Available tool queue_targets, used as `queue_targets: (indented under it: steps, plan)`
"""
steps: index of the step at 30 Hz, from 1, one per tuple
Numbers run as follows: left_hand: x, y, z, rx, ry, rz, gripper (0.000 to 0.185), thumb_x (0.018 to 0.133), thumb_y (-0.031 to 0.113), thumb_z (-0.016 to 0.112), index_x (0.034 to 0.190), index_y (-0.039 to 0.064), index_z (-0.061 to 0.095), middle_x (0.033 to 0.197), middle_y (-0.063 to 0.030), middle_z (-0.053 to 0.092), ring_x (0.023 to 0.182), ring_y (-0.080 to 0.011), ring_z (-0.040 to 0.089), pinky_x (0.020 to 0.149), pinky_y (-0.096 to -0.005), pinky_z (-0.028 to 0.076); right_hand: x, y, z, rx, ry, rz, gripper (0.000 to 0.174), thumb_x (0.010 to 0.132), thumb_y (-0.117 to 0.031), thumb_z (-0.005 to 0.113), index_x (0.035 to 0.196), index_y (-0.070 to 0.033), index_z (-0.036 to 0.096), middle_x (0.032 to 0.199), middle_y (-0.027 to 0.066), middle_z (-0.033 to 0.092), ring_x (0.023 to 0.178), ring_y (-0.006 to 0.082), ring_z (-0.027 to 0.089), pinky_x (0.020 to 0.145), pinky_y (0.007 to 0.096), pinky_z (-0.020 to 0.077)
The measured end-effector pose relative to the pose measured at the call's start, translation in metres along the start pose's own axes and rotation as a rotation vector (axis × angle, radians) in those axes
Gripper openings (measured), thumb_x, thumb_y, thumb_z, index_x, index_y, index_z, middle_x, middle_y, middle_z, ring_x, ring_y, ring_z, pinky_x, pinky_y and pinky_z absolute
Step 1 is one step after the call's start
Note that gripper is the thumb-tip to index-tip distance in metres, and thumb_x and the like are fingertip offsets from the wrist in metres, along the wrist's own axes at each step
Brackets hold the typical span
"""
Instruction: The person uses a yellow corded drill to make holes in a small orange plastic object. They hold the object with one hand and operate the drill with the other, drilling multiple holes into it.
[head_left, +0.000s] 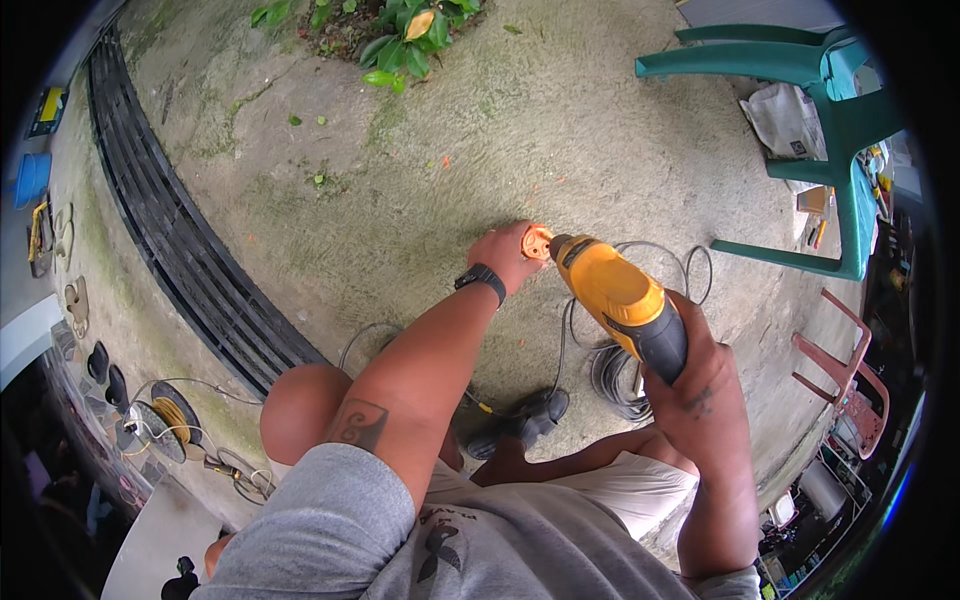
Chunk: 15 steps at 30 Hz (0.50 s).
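Observation:
My left hand (504, 251), with a black wristwatch on the wrist, grips a small round orange piece (536, 243) with holes in its face. In my right hand (697, 390) is a yellow and black power drill (619, 296), held by its dark rear part. The chuck points up and left and reaches the right side of the orange piece; whether a bit touches it cannot be told. A thin dark cable runs on the concrete below the drill, and a coil of cable (619, 379) lies left of my right hand.
A green plastic chair (840, 172) stands at the upper right, a reddish chair (855, 390) below it. A long black drain grate (172, 210) crosses the left side. A leafy plant (409, 41) grows at the top. A cable reel (176, 412) lies lower left. Orange bits dot the concrete.

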<state>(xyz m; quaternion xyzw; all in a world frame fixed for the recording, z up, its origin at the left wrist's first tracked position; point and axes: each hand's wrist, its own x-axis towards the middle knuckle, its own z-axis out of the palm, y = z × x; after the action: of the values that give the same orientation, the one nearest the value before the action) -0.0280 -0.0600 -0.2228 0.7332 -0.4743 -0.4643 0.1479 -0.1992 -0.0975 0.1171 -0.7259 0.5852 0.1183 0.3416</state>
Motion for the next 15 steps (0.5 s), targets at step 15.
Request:
queue_targets:
  steps: [15]
  plan:
    - [0.0006, 0.0001, -0.0003, -0.016, 0.003, 0.016, 0.071, 0.090, 0.041, 0.092, 0.150, 0.014, 0.065, 0.135, -0.0125, 0.080, 0.127, -0.0349, 0.075, 0.106, -0.0494, 0.061, 0.0048, 0.0086, -0.0041, -0.061, 0.003, -0.043, 0.070, 0.089, -0.001, 0.077, 0.155, -0.006, 0.054, 0.111, 0.0326, 0.078, 0.105, 0.0541, 0.077, 0.095, 0.0583, 0.0621]
